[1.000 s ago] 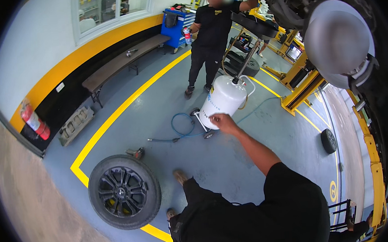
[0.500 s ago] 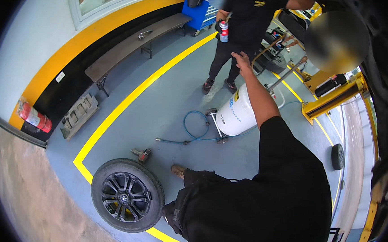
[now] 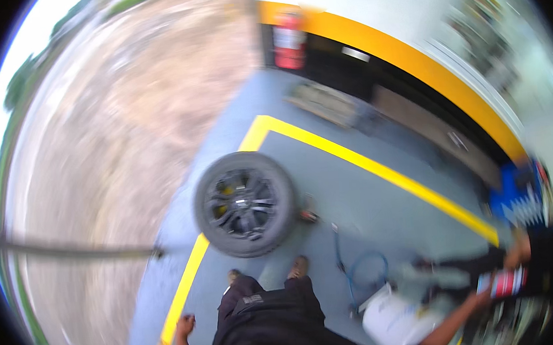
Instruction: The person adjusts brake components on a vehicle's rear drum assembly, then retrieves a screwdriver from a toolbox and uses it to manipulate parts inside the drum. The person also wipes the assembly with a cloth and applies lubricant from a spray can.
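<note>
At the lower right, my right hand is closed round a red-and-white spray can, which lies sideways in the view and is blurred. A co-worker in dark clothes stands right beside the can; where that person's fingers are is hard to make out. My left hand hangs low beside my left leg, fingers loosely apart and nothing visible in them. Ahead of my feet a wheel with a black rim lies flat on the floor. Against its right side is a blurred power tool, likely an impact wrench.
A white tank stands at my right, a blue hose coiled beside it. Along the far wall are a fire extinguisher, a low tray, a bench and a blue tool cabinet. A yellow line crosses the floor.
My view has swung left toward the wheel and the outdoor ground. The spray can, earlier in the co-worker's hand with my right hand reaching out, is now in my right hand.
</note>
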The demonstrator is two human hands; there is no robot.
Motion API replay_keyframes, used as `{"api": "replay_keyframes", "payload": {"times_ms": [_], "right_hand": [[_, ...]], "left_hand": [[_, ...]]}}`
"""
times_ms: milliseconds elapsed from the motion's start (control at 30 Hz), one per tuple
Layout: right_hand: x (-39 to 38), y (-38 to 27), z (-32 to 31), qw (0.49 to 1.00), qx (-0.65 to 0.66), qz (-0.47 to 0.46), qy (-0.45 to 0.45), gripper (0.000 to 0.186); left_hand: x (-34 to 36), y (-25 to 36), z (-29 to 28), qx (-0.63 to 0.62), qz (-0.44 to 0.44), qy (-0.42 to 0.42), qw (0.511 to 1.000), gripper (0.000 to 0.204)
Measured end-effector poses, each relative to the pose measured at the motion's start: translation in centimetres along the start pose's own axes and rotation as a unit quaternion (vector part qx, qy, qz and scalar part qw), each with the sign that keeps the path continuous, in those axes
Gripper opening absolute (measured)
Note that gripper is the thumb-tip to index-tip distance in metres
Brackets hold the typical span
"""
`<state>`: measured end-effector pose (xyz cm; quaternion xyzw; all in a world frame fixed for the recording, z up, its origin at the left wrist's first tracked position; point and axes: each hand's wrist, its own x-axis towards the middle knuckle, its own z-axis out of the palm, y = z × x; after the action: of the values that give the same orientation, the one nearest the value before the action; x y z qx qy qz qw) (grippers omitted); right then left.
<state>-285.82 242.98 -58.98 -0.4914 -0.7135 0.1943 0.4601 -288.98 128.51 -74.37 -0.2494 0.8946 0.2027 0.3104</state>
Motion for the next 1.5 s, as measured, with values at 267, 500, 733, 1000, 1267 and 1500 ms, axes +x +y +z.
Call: {"api": "replay_keyframes", "payload": {"times_ms": [267,500,733,1000,1267,1500], "right_hand": [[-42.0,-8.9,10.9,0.922,0.111,-0.039,-0.368,0.092],[-74.6,-39.0,14.5,0.522,0.227,-0.553,-0.608,0.076],[-110.5,-53.4,-2.1,0.460,0.258,-0.371,-0.764,0.068],[-140.4,-69.0,-23.6,0.148,0.424,-0.513,-0.731,0.078],[-170.7,-78.5,-48.1,-0.249,0.418,-0.521,-0.701,0.080],[-192.5,-90.5,-70.9,-0.477,0.327,-0.383,-0.721,0.084]], "left_hand": [[-10.8,-8.9,9.0,-0.141,-0.071,0.092,0.983,0.046],[-21.9,-16.2,3.2,-0.226,-0.175,0.220,0.933,0.033],[-21.0,-32.2,-10.8,-0.370,-0.154,0.404,0.822,0.038],[-15.3,-47.7,-24.7,-0.594,0.014,0.500,0.630,0.092],[-13.4,-75.1,-34.8,-0.664,-0.110,0.593,0.442,0.095],[-24.9,-97.5,-41.2,-0.537,-0.250,0.699,0.401,0.060]]}}
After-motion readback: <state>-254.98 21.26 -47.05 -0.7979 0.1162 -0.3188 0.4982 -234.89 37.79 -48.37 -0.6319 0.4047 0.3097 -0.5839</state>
